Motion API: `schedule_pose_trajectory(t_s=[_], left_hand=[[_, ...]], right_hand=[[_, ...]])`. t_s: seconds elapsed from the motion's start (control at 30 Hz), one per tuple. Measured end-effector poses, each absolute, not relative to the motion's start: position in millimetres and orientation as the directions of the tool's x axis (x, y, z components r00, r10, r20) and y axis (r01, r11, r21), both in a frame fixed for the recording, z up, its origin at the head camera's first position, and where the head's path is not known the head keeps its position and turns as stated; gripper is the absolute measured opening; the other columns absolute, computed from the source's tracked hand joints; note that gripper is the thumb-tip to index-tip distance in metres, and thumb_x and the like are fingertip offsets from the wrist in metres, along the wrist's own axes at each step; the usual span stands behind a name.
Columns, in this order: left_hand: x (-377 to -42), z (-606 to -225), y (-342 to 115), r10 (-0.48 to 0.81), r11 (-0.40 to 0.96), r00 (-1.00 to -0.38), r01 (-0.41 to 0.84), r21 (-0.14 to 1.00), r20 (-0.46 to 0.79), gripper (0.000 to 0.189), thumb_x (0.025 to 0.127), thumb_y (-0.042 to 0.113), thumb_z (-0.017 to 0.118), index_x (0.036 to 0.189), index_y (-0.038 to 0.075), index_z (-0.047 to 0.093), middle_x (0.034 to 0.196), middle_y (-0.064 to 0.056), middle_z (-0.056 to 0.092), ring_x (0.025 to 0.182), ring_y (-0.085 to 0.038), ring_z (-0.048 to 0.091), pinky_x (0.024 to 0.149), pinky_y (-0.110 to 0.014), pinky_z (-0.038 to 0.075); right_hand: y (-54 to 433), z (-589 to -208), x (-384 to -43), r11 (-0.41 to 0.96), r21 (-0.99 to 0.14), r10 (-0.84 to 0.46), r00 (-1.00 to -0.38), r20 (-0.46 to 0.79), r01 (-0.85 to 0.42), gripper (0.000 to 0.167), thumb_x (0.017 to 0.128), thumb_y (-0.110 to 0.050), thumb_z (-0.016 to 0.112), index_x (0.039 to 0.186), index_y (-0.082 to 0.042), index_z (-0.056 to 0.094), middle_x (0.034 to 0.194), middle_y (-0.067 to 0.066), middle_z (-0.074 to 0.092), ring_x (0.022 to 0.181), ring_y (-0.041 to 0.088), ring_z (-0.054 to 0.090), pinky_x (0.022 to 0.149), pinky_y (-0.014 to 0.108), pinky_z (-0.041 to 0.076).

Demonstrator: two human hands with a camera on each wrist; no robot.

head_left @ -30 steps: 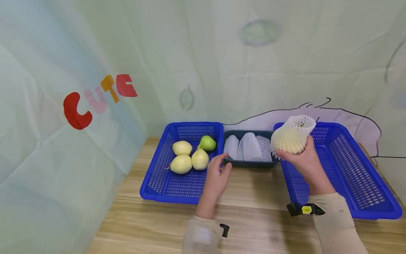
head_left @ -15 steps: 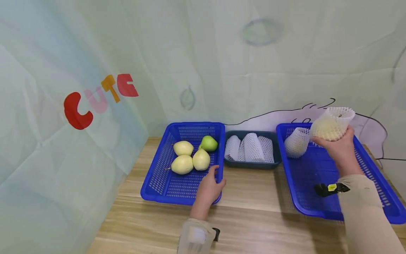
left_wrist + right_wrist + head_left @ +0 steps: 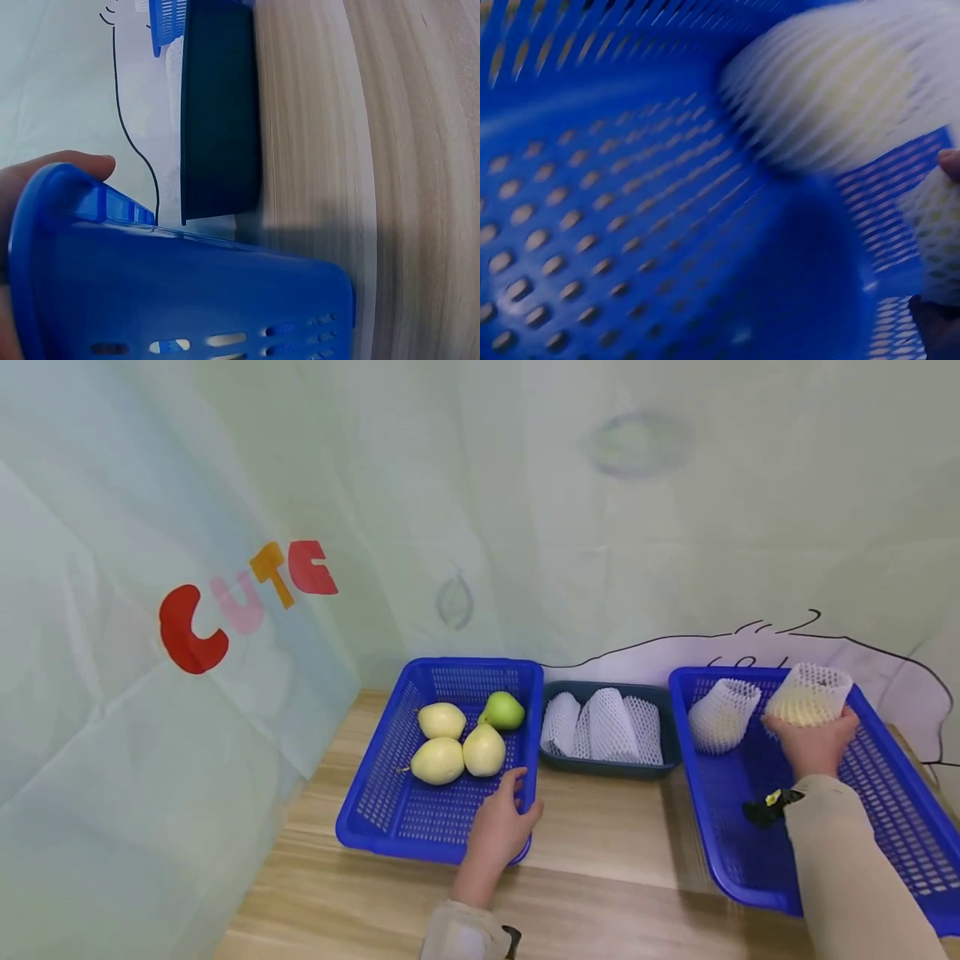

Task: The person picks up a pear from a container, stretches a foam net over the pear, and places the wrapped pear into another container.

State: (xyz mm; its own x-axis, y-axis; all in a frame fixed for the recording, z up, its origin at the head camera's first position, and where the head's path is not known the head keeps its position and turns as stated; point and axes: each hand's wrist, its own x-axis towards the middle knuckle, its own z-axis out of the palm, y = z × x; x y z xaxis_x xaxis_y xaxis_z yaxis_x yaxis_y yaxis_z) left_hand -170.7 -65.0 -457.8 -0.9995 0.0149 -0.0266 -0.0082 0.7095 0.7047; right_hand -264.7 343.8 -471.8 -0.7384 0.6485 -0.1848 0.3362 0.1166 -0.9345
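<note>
My right hand (image 3: 813, 750) grips a pear in a white foam net sleeve (image 3: 810, 697) over the back of the right blue basket (image 3: 731, 781). The sleeve's open end points up. Left of it, another sleeved pear (image 3: 723, 717) leans in the basket's back corner; it looms large in the right wrist view. My left hand (image 3: 497, 825) lies over the right rim of the left blue basket (image 3: 393, 847), fingers loosely bent. In the left wrist view, a finger (image 3: 82, 160) shows just past that basket's rim. Three pale pears (image 3: 438, 762) and a green pear (image 3: 504, 711) lie inside.
Between the baskets stands a dark green tray (image 3: 607, 767) with several white foam net sleeves (image 3: 611, 727). Both baskets and the tray rest on a wooden table (image 3: 600, 835). A printed cloth (image 3: 525, 527) hangs close behind them.
My right hand has carried the sleeved pear rightward over the right basket, then lowered it. My left hand has drawn back from beside the tray to the left basket's rim.
</note>
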Motion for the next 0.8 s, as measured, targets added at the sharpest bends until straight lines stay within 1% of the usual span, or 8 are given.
schedule_pose_trajectory(t_s=[0.07,0.17,0.27,0.37,0.5,0.57,0.8], left_hand=[[-168.3,-458.1,-65.3,0.018,0.709,-0.999,-0.007,0.705,-0.027,0.05,0.085,0.028,0.064,0.13,0.012,0.048,0.122,-0.014,0.059,0.1,-0.028,0.061,0.081,-0.046,0.048],[-165.3,-459.0,-66.1,0.019,0.705,-0.999,-0.009,0.709,-0.032,0.05,0.085,0.028,0.063,0.13,0.012,0.048,0.122,-0.014,0.059,0.1,-0.028,0.061,0.081,-0.046,0.048],[-163.6,-459.5,-66.7,0.019,0.695,-1.0,-0.004,0.719,-0.024,0.05,0.085,0.027,0.064,0.13,0.012,0.048,0.121,-0.015,0.059,0.1,-0.03,0.061,0.08,-0.046,0.048],[-163.6,-460.1,-66.9,0.013,0.689,-1.0,-0.005,0.724,-0.02,0.049,0.085,0.026,0.064,0.129,0.011,0.048,0.121,-0.015,0.059,0.101,-0.031,0.06,0.081,-0.047,0.048],[-164.1,-460.6,-66.2,0.011,0.699,-0.999,-0.014,0.715,-0.031,0.049,0.086,0.027,0.063,0.13,0.012,0.048,0.121,-0.014,0.059,0.102,-0.03,0.06,0.082,-0.046,0.048],[-164.5,-461.1,-65.9,0.011,0.706,-0.999,-0.015,0.708,-0.033,0.049,0.085,0.028,0.064,0.13,0.012,0.048,0.121,-0.013,0.059,0.101,-0.029,0.06,0.082,-0.046,0.048],[-169.7,-461.1,-64.6,0.011,0.708,-1.0,-0.005,0.706,-0.017,0.049,0.085,0.028,0.064,0.129,0.013,0.049,0.12,-0.013,0.06,0.1,-0.028,0.061,0.081,-0.046,0.048]], right_hand=[[343.8,-484.8,-260.8,0.117,-0.929,0.665,-0.723,-0.189,0.35,0.101,0.075,-0.025,0.073,0.142,-0.018,-0.002,0.147,0.011,0.01,0.134,0.025,0.019,0.11,0.033,0.015],[343.7,-499.6,-255.4,0.12,-0.919,0.673,-0.711,-0.202,0.375,0.101,0.074,-0.026,0.074,0.141,-0.016,-0.001,0.147,0.014,0.012,0.132,0.03,0.022,0.11,0.037,0.017],[344.7,-508.7,-254.0,0.158,-0.907,0.661,-0.724,-0.197,0.39,0.103,0.072,-0.03,0.075,0.141,-0.016,0.0,0.146,0.016,0.016,0.13,0.034,0.025,0.108,0.041,0.02],[346.5,-514.0,-256.0,0.185,-0.905,0.649,-0.739,-0.18,0.382,0.104,0.071,-0.032,0.076,0.14,-0.017,-0.001,0.146,0.018,0.018,0.13,0.035,0.025,0.108,0.043,0.02],[351.2,-521.3,-260.5,0.177,-0.916,0.655,-0.738,-0.164,0.36,0.104,0.071,-0.029,0.077,0.139,-0.018,0.0,0.146,0.018,0.017,0.13,0.033,0.025,0.109,0.039,0.018],[353.0,-524.6,-262.1,0.19,-0.912,0.658,-0.737,-0.157,0.364,0.104,0.071,-0.029,0.077,0.139,-0.017,0.0,0.145,0.017,0.019,0.13,0.033,0.026,0.108,0.039,0.019],[355.6,-528.1,-268.9,0.259,-0.886,0.663,-0.738,-0.126,0.384,0.103,0.071,-0.036,0.075,0.139,-0.013,0.0,0.144,0.022,0.022,0.127,0.04,0.029,0.105,0.047,0.022]])
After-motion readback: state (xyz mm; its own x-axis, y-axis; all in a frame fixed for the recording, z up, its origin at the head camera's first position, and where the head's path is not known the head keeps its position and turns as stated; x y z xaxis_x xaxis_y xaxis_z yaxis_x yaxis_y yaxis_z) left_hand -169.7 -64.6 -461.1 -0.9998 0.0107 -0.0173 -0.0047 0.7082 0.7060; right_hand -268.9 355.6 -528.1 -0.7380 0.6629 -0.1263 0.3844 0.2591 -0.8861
